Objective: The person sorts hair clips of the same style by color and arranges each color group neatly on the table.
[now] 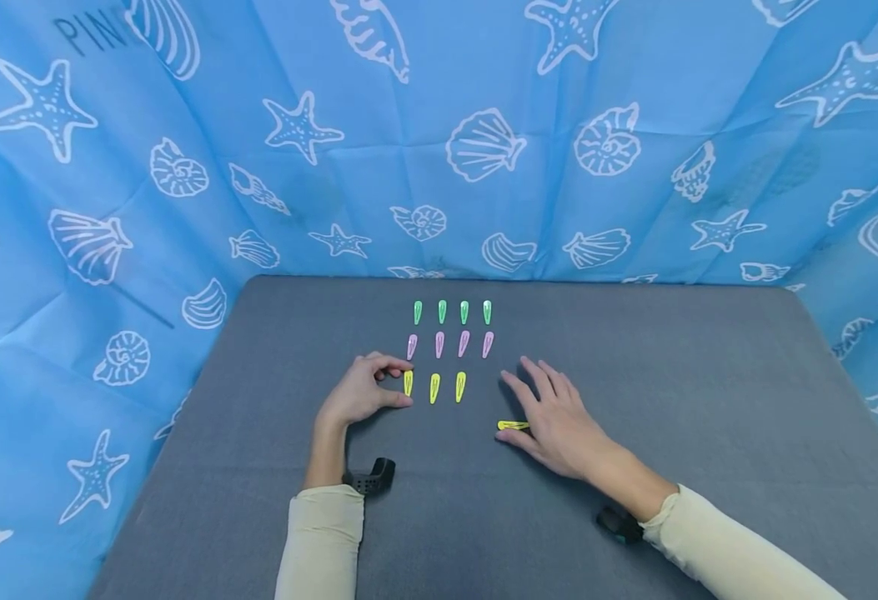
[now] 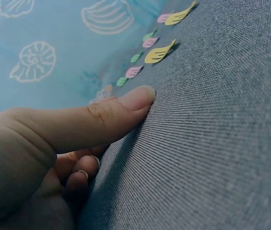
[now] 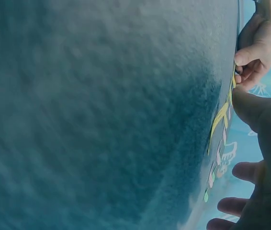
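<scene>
Thumb and forefinger of my left hand point(image 1: 358, 390) pinch the two ends of a yellow snap hair clip point(image 1: 408, 383), the leftmost in its row on the grey table. In the left wrist view the thumb point(image 2: 97, 115) hides that clip. To its right lie two more yellow clips, a middle one point(image 1: 434, 388) and a right one point(image 1: 460, 387). My right hand point(image 1: 559, 421) is low over the table with its fingers spread. A fourth yellow clip point(image 1: 511, 426) lies sideways at its thumb, partly covered by the hand.
Behind the yellow row are a row of several pink clips point(image 1: 440, 344) and a row of several green clips point(image 1: 442, 312). A blue curtain point(image 1: 408, 183) with shell prints hangs beyond the grey table point(image 1: 671, 358). Each wrist wears a black camera point(image 1: 374, 477).
</scene>
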Tool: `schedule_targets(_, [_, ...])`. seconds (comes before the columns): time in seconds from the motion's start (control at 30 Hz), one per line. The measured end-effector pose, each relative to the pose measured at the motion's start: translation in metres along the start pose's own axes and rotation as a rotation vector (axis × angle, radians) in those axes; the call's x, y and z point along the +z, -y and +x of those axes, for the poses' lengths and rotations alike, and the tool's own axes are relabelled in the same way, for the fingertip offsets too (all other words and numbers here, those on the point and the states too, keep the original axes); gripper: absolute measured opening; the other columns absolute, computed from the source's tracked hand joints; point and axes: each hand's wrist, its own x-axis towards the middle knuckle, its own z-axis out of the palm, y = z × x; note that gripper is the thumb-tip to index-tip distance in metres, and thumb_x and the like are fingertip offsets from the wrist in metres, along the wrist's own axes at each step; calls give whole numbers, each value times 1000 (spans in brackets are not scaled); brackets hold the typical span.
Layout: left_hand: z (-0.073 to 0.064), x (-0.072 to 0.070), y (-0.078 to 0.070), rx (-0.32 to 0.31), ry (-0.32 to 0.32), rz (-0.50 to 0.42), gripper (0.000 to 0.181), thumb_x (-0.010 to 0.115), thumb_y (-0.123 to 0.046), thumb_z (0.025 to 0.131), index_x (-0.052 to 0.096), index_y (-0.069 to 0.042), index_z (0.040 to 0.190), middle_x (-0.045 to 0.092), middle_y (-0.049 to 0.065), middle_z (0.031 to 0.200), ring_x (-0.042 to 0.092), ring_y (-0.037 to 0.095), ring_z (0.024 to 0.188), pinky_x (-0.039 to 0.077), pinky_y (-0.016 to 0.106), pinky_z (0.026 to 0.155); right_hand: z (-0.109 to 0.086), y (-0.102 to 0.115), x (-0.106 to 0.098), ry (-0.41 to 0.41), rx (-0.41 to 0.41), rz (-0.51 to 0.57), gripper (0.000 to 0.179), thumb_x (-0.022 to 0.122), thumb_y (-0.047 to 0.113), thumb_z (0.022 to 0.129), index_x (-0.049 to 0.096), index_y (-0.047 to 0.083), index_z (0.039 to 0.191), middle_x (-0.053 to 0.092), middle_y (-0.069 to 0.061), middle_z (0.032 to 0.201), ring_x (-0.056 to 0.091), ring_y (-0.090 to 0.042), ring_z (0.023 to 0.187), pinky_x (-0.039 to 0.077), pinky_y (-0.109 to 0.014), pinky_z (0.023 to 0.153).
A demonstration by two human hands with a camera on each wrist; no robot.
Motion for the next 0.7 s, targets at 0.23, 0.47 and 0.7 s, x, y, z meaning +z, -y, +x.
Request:
schedule_targets(0.23, [-1,-1,0,0,3,8,49,91,-25,76,74,-26,121,62,-1,110,47,22,103,39,38,89,-2,1,3,-26,-25,16,75,78,40,90,46,11,152,50,-22,145,52,-38,121,46,-54,95])
schedule_targets(0.47, [-1,-1,0,-7,-3,6,48,91,-25,76,74,-26,121,62,-1,110,48,22,103,39,38,89,1,3,1,-26,-102,81,49,80,18,90,63,8,135,61,-8,111,53,-15,90,48,-31,76])
schedule_targets(0.7, [0,-1,2,1,4,4,49,91,-25,77,73,-26,122,62,-1,111,47,22,103,39,38,90,1,7,0,29,-179,188,30,71,1,93,68,7,122,64,-4,103,61,-10,87,54,-29,76])
